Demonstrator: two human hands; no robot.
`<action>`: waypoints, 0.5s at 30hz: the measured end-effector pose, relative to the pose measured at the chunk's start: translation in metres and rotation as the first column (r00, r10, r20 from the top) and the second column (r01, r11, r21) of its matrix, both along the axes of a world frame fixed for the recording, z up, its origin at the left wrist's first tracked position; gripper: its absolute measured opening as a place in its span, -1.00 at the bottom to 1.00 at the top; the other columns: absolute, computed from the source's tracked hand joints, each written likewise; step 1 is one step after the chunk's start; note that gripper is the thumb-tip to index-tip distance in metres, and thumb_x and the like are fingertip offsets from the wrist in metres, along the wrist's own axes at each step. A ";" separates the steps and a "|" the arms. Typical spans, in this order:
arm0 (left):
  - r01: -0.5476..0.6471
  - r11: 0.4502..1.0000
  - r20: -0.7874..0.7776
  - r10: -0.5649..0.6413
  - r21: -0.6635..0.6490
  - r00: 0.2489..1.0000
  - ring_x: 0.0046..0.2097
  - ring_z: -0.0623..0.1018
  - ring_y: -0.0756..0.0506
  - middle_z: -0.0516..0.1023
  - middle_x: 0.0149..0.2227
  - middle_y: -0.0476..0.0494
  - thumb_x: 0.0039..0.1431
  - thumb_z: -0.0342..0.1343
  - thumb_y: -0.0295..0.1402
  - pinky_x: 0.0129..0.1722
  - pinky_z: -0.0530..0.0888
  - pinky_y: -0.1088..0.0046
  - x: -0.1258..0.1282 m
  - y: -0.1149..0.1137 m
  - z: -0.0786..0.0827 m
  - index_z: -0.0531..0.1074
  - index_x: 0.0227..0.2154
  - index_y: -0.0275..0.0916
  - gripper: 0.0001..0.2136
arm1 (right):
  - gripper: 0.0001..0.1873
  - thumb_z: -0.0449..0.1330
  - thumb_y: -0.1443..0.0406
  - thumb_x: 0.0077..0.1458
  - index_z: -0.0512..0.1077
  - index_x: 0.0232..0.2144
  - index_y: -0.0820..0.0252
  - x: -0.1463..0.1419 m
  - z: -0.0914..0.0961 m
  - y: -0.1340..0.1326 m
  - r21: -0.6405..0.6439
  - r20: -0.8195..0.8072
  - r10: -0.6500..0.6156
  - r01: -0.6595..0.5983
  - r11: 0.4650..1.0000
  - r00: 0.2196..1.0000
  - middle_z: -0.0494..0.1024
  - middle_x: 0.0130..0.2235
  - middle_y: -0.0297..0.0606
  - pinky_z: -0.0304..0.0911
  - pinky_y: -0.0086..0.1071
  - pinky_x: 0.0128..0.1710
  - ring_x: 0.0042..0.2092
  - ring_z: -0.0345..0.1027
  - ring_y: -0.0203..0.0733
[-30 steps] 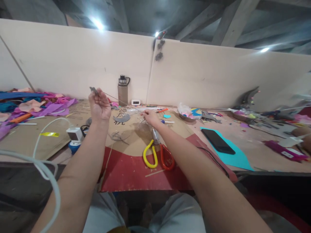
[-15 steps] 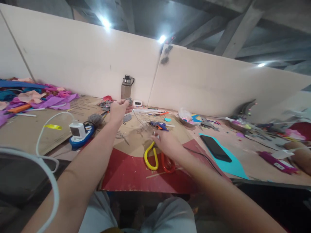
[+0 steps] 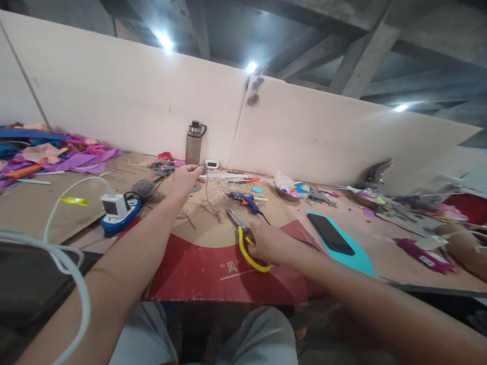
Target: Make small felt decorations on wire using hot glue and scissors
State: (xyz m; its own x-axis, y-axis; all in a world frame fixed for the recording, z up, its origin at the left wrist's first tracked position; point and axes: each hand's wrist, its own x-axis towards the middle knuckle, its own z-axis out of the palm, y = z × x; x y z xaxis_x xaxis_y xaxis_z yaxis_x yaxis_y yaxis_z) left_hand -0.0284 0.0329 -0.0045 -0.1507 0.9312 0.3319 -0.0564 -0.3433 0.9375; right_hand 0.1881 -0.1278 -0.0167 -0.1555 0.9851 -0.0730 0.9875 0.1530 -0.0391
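Scissors [image 3: 237, 221]: just below the middle of the frame, blades pointing up and left, yellow handle over the cardboard's red part [image 3: 182, 276].
Right hand [image 3: 264, 243]: closed on the scissors at the handles, fingers partly hidden.
Phone [image 3: 330, 233]: right of centre, on a turquoise sheet [image 3: 363, 261] on the desk [image 3: 384, 241].
Blue glue gun [image 3: 247, 201]: mid-frame, beyond the blades.
Left hand [image 3: 186, 180]: left of centre, apart from the right, pinching grey yarn [image 3: 207, 188] that trails downward.
Bottle [image 3: 194, 148]: upright, beyond the left hand, before the pale panel [image 3: 129, 96].
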 end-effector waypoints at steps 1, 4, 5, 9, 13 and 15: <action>-0.013 1.000 0.005 0.013 -0.003 1.000 -0.68 0.34 0.11 0.40 -0.67 0.00 -0.07 0.22 -0.30 -0.74 0.10 0.66 0.000 0.001 0.000 0.47 -0.52 -0.31 -0.84 | -0.78 0.12 0.33 -0.05 0.45 -0.29 0.21 0.006 -0.001 0.001 -0.022 -0.007 -0.028 0.028 0.999 1.000 0.55 -0.36 -0.04 0.08 -0.34 -0.52 -0.41 0.42 -0.08; -0.020 1.000 0.068 0.022 -0.020 0.997 -0.71 0.19 0.14 0.27 -0.73 0.10 -0.10 0.24 -0.31 -0.74 0.05 0.65 0.001 0.002 0.000 0.45 -0.54 -0.30 -0.85 | -0.73 0.10 0.35 -0.05 0.41 -0.23 0.21 0.024 -0.002 0.003 0.004 -0.124 -0.083 0.085 0.996 0.989 0.53 -0.41 -0.11 0.05 -0.35 -0.54 -0.48 0.36 -0.14; -0.003 1.000 0.094 0.006 -0.029 0.996 -0.71 0.18 0.15 0.25 -0.74 0.11 -0.11 0.24 -0.32 -0.74 0.05 0.64 0.001 0.002 0.001 0.44 -0.56 -0.29 -0.85 | -0.72 0.11 0.34 -0.05 0.40 -0.21 0.20 0.028 -0.002 0.003 0.028 -0.190 -0.065 0.071 0.997 0.980 0.51 -0.43 -0.16 0.06 -0.36 -0.53 -0.49 0.34 -0.16; 0.113 0.993 0.149 -0.106 -0.041 0.983 -0.67 0.26 0.13 0.32 -0.69 0.03 -0.09 0.23 -0.35 -0.70 0.15 0.65 0.003 0.001 0.000 0.41 -0.60 -0.32 -0.84 | -0.76 0.03 0.29 0.00 0.36 -0.24 0.18 0.022 0.001 0.009 0.128 -0.565 0.087 -0.017 0.992 0.821 0.45 -0.47 -0.28 0.15 -0.39 -0.49 -0.49 0.30 -0.24; 0.136 0.988 0.207 -0.118 -0.077 0.971 -0.63 0.33 0.12 0.36 -0.65 0.00 -0.10 0.23 -0.37 -0.65 0.26 0.64 0.004 0.000 -0.001 0.41 -0.58 -0.34 -0.86 | -0.49 0.07 0.30 -0.05 0.25 0.02 0.13 -0.013 0.002 0.026 0.210 -0.753 0.256 -0.147 0.967 0.606 0.49 -0.27 -0.24 0.26 -0.38 -0.38 -0.37 0.35 -0.23; 0.138 0.984 0.245 -0.108 -0.110 0.964 -0.64 0.31 0.12 0.36 -0.64 0.01 -0.10 0.23 -0.40 -0.66 0.25 0.65 0.003 0.001 0.000 0.40 -0.57 -0.34 -0.87 | -0.35 0.09 0.35 -0.10 0.19 0.12 0.11 -0.030 0.004 0.037 0.332 -0.708 0.334 -0.124 0.935 0.622 0.48 -0.15 -0.20 0.29 -0.34 -0.24 -0.22 0.37 -0.18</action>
State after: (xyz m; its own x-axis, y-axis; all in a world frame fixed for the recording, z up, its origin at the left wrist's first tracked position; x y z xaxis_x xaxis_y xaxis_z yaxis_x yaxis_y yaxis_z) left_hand -0.0254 0.0343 -0.0044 -0.0926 0.9793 0.1802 -0.3165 -0.2005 0.9271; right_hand 0.1586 -0.0912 -0.0127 -0.2753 0.8778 0.3920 0.5654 0.4776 -0.6725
